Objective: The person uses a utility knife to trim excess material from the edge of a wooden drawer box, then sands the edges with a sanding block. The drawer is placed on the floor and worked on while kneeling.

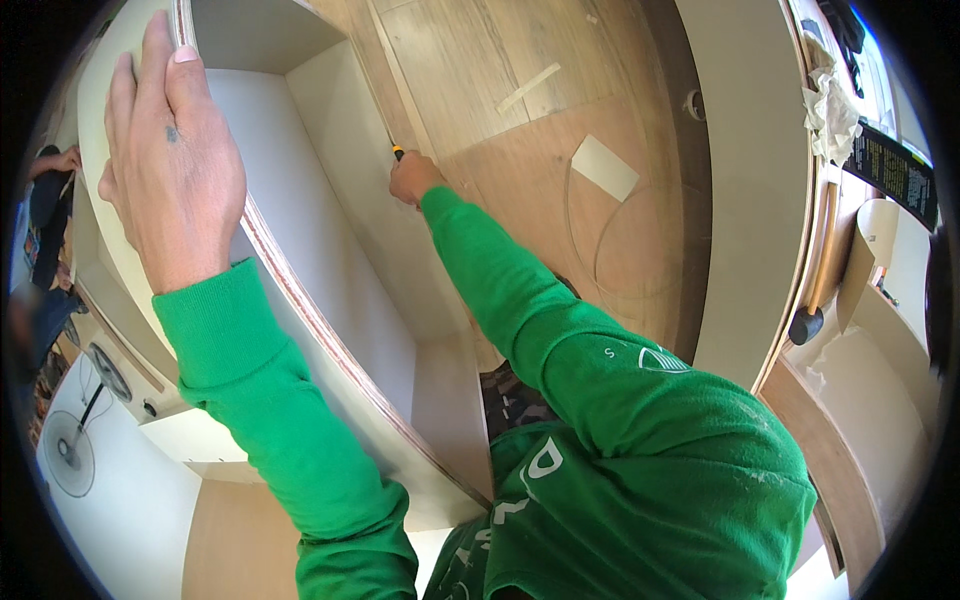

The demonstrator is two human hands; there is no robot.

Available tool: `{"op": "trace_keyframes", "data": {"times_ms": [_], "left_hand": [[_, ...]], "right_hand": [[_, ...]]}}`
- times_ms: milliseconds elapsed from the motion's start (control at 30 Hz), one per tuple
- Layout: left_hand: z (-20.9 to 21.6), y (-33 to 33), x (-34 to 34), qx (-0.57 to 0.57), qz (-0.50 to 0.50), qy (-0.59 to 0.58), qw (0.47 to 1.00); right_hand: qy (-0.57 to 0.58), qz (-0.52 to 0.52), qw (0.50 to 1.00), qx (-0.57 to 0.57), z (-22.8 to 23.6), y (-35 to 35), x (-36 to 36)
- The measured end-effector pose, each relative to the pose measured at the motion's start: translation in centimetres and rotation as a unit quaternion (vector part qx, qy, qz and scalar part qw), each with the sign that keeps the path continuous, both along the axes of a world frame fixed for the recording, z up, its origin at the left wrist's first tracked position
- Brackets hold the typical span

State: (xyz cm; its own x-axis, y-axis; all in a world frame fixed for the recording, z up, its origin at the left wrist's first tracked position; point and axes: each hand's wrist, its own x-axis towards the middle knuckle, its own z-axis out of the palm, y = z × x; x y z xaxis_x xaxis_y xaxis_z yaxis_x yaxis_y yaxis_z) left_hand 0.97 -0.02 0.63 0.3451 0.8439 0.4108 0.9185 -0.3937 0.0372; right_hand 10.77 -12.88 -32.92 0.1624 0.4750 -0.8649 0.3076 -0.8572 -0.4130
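Observation:
My left hand (175,165) lies flat with fingers stretched against the outside of a pale cabinet carcass (330,320), its thumb at the layered plywood edge. Farther out and to the right, my right hand (415,180) is closed round the handle of a screwdriver (398,152). Black and yellow show on that handle; a thin shaft seems to run from it along the carcass's far lower edge. Where the tip sits I cannot make out. The carcass's open side faces up between my arms, showing grey inner walls.
On the wooden floor (480,60) lie a white rectangular piece (604,168) and a pale strip (528,87). A tall panel (760,180) stands at the right, with a mallet (806,325) and crumpled paper (830,110) beyond. At far left are another person (50,200) and a fan (70,450).

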Motion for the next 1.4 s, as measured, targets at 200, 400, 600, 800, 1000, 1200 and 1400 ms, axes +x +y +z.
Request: {"op": "trace_keyframes", "data": {"times_ms": [200, 400, 600, 800, 1000, 1200, 1400], "left_hand": [[0.0, 0.4, 0.0, -0.014, -0.004, -0.016, 1.0], [0.5, -0.7, 1.2, -0.017, 0.023, -0.002, 1.0], [1.3, -1.1, 1.6, -0.027, 0.029, -0.013, 0.999], [1.5, -1.5, 2.0, -0.035, 0.028, -0.022, 0.999], [1.7, -1.7, 2.3, -0.043, 0.029, -0.031, 0.998], [1.7, -1.7, 2.2, -0.056, 0.029, -0.06, 0.996], [1.7, -1.7, 2.0, -0.056, 0.033, -0.055, 0.996]], "right_hand": [[0.01, -0.008, 1.0, -0.009, 0.4, -1.7, -0.4], [0.011, 0.023, 1.0, -0.008, 1.8, -4.2, -0.2], [0.029, -0.056, 0.996, 0.063, 3.8, -3.5, 1.1], [0.015, -0.079, 0.984, 0.156, 2.8, 8.4, 3.0], [0.031, -0.067, 0.99, 0.12, 2.0, 15.2, 4.0], [0.016, -0.044, 0.995, 0.085, -0.6, 15.9, 3.5], [-0.023, -0.102, 0.99, 0.093, -2.3, 15.5, 1.5]]}}
